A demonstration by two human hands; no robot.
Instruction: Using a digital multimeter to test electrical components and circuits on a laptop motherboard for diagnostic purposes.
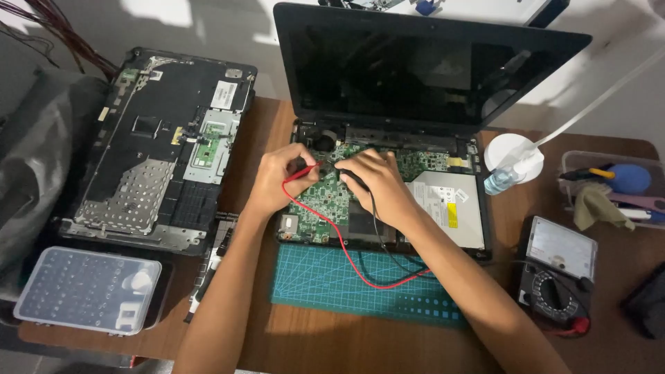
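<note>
Centre of frame: opened laptop [388, 138] with keyboard cover off, green motherboard [325, 201] exposed, dark screen tilted back at upper centre. Left hand [280, 179] has fingers closed on a red probe [299, 173], tip pointing right onto the board. Right hand [374, 181] is closed around a black probe [350, 176], tip pointing left; the two probe tips sit near each other over the upper middle of the board, exact contact too small to tell. Red lead [346, 253] and black lead [384, 249] run down from the hands across a teal cutting mat [325, 280] just below the laptop, then off right toward an analogue multimeter [557, 273] at lower right. Silver optical drive [450, 208] at the laptop's right side, just beside the right hand. Left of frame: removed laptop top cover [163, 145], lying underside up. Lower left: clear plastic bit case [86, 289]. Right edge: clear tray [575, 166] with a blue blower [630, 178] and cloth. White lamp base [509, 152] at upper right, small bottle against it. All on a brown wooden table [312, 339].
</note>
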